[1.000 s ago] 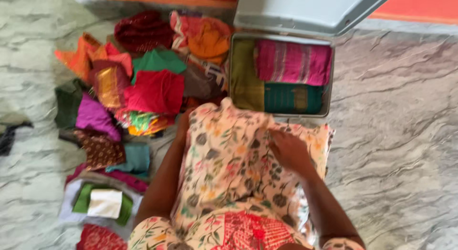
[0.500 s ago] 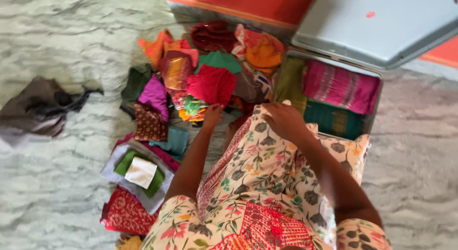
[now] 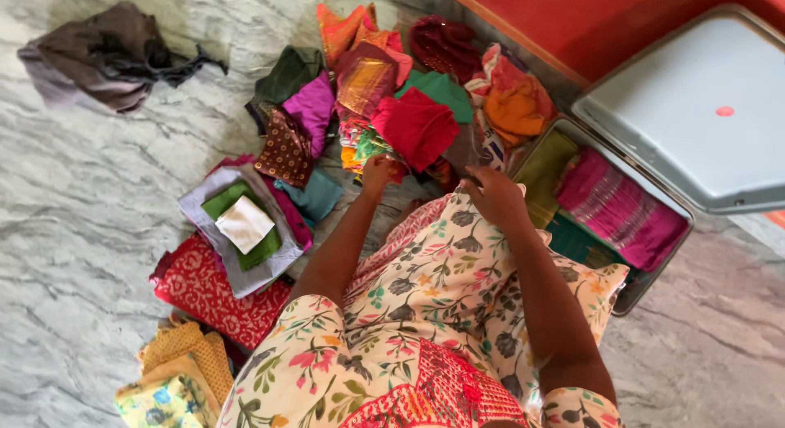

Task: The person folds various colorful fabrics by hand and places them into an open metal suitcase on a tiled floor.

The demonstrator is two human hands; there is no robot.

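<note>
Left hand (image 3: 380, 170) reaches into pile, fingers closed around edge of red cloth (image 3: 417, 127). Right hand (image 3: 495, 195) pinches top of floral garment (image 3: 458, 273) on lap. Risk: pulling red cloth drags neighbouring multicolour cloth (image 3: 360, 146), pile collapses; floral garment slips toward open metal trunk (image 3: 654, 277).

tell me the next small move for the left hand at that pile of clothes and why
Probably close the left hand on the red cloth and draw it back toward the lap. The fingers already touch the pile's near edge just below that cloth, while the right hand rests on the floral fabric beside the open metal trunk.
</note>
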